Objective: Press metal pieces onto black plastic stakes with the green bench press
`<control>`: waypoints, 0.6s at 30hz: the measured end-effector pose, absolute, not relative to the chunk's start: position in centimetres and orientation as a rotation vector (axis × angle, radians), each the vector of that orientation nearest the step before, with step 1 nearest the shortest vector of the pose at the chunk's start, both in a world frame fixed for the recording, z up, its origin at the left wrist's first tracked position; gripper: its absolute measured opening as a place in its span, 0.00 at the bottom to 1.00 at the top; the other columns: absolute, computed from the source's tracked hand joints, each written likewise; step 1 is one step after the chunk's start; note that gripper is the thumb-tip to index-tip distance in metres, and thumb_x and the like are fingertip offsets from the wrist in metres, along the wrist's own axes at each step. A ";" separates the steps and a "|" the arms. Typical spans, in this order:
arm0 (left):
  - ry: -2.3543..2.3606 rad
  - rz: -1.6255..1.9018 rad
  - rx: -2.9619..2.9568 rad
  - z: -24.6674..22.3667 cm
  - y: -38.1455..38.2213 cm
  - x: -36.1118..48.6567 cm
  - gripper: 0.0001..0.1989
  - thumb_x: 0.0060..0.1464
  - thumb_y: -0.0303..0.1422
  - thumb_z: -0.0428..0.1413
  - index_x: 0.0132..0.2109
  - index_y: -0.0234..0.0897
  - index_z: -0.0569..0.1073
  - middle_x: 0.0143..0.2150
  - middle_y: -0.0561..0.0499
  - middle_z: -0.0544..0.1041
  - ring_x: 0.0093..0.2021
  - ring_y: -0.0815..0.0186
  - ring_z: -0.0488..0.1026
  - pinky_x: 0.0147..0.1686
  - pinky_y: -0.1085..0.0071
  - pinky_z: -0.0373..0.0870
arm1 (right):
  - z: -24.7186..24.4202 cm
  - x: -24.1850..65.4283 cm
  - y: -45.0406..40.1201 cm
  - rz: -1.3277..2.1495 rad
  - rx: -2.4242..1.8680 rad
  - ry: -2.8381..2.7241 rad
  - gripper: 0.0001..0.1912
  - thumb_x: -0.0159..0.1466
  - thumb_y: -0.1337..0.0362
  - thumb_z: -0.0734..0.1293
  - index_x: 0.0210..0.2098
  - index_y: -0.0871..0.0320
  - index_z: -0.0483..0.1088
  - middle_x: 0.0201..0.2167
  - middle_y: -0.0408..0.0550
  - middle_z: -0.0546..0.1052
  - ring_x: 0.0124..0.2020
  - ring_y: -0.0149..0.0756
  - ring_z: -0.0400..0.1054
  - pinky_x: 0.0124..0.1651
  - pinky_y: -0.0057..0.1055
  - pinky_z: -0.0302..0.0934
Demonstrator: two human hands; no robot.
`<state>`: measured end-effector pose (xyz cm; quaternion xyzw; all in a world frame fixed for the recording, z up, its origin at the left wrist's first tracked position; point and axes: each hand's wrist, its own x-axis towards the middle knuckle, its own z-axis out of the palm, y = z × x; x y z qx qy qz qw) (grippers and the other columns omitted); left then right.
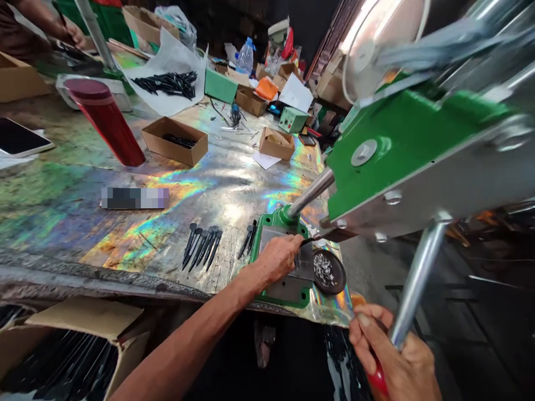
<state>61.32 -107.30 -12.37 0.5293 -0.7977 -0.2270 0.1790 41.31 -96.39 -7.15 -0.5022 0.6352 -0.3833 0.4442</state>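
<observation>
On the green base [308,298] of a hand press, my left hand [279,256] is closed with its fingertips around a slim black piece [308,241], mostly hidden by the fingers. My right hand [395,351] wraps around the press lever [420,287], a metal rod with red showing at the grip. Beside the base stands a dark round dish [341,281] of small silvery pins [324,269]. Several black pointed stakes [203,245] lie in a row left of the base, and a few more black stakes [248,239] lie closer to it.
The green press head [376,145] looms at upper right. On the table are a red tumbler [111,128], a small cardboard box [175,142], and black pieces [167,83] on white sheeting. A carton [83,317] of black pieces sits below the edge. Another person's hand [74,34] shows at upper left.
</observation>
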 end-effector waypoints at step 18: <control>-2.138 -0.639 1.586 -12.4 -106.7 61.0 0.14 0.56 0.25 0.45 0.47 0.37 0.68 0.42 0.46 0.76 0.44 0.62 0.72 0.41 0.70 0.65 | -6.5 41.5 -95.5 -1.051 -1.257 1.479 0.17 0.61 0.50 0.66 0.35 0.59 0.65 0.15 0.39 0.67 0.12 0.30 0.58 0.18 0.26 0.53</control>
